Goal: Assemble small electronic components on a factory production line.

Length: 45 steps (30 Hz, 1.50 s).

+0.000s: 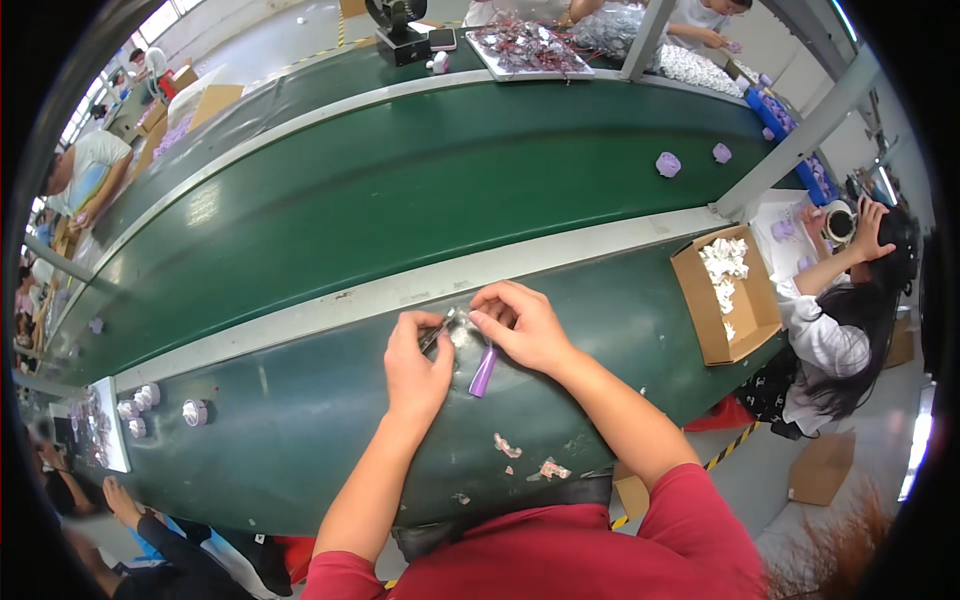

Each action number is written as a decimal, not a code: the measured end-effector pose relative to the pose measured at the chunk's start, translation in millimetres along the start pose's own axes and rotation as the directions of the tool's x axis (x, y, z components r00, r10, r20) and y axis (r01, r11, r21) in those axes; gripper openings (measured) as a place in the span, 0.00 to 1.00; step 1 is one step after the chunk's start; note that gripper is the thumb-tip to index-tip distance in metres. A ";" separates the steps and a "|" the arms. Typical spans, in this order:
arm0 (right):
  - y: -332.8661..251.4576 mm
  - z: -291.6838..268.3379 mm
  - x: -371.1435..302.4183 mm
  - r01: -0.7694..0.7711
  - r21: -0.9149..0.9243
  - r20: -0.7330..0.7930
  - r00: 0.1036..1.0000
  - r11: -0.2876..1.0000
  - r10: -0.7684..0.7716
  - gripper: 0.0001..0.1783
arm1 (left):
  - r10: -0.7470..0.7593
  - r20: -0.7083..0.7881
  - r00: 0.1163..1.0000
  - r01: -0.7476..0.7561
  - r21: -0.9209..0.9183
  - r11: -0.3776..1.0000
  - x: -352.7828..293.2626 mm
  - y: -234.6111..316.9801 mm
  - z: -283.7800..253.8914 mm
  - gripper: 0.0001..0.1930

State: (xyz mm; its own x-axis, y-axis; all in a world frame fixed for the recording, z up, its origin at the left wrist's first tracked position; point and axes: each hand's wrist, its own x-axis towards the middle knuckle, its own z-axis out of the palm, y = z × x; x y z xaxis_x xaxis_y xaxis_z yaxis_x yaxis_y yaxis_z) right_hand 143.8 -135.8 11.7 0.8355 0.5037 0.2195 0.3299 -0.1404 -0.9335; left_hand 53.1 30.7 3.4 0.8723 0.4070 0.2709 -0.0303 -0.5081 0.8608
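Note:
Both my hands meet over the green bench in front of me. My left hand (418, 365) is closed, thumb and fingers around a small dark, metallic-looking piece (432, 337). Close beside it, my right hand (525, 328) is bent into a pinch, its fingertips at a small shiny bit (460, 318) next to that piece. What exactly the right fingers hold is too small to tell. Just below them is a purple tapered handle (483, 372); its upper end runs up toward the right hand, and I cannot tell whether it is held or lies on the bench.
Torn scraps (554, 469) lie nearer me. An open cardboard box (715, 335) of white pieces stands right, beside a seated person (835, 330). White-and-purple parts (195, 412) sit left. Beyond a pale rail (400, 298) runs a green belt (420, 190) carrying purple pieces (668, 165).

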 end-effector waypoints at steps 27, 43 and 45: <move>18.5 -176.5 109.1 -0.322 -0.088 0.005 0.946 0.943 0.323 0.18 | -0.012 0.139 0.990 0.008 0.029 1.000 2.6 -5.6 -4.3 0.11; -10.5 -67.4 -17.8 0.111 -0.651 -0.090 0.971 0.751 -0.222 0.23 | -0.038 0.191 0.981 0.048 -0.052 0.997 -0.2 5.6 1.7 0.10; -35.6 -61.9 -30.6 0.037 -0.595 -0.065 0.993 0.803 -0.094 0.15 | -0.020 0.186 0.982 0.029 -0.048 0.998 -2.5 3.7 2.3 0.10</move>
State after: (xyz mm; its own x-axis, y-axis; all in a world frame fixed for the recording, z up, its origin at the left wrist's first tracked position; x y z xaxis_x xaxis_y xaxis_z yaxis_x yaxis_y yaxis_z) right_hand 133.7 -198.9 55.8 0.8277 0.4578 0.3245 0.5571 -0.6011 -0.5730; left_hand 51.9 26.0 4.9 0.9484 0.2686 0.1687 -0.0280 -0.4590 0.8880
